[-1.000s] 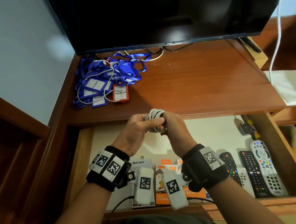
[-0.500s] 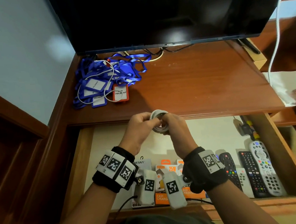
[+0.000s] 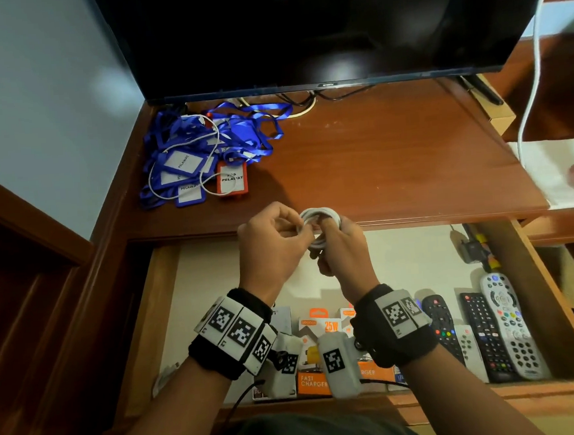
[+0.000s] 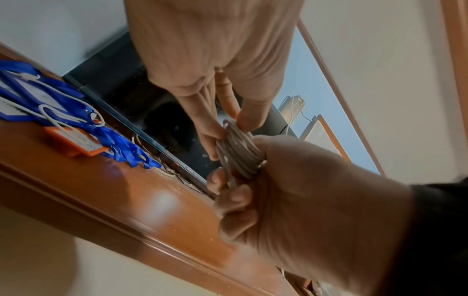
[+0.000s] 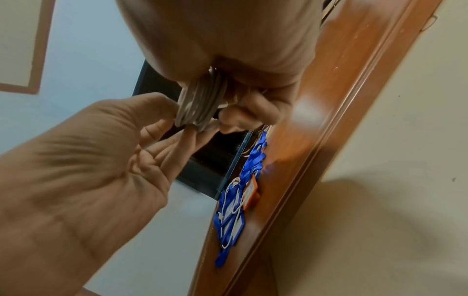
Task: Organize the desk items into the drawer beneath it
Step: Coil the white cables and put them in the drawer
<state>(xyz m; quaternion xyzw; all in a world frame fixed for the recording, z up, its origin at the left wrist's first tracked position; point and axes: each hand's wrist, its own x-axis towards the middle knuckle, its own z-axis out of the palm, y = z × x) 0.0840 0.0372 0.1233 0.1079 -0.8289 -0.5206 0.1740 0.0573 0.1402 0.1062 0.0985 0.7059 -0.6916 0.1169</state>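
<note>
Above the open drawer point(image 3: 556, 303), at the desk's point(image 3: 394, 162) near edge, both hands grip a coiled white cable point(image 3: 319, 216): left hand point(image 3: 271, 249) pinching its rim, right hand point(image 3: 344, 250) curled around it.

Hard to see much of the white cable point(image 3: 318, 227): mostly covered by both hands point(image 3: 274, 248), only the top loops peeking out. Cannot tell where its loose end goes. Boxes point(image 3: 320, 327) at the front of the drawer point(image 3: 150, 328) half hidden behind the wrist bands and little cameras, so only bits of words like "25W" and "FAST CHARGER" readable. TV point(image 3: 316, 28) cut off at the top edge. Small dark things in the drawer's far right corner point(image 3: 476, 250) too small to name. Surface edge point(image 4: 113, 216) smeary and blurred in both wrist views. Tags under the blue straps point(image 3: 206, 148) mostly buried
</note>
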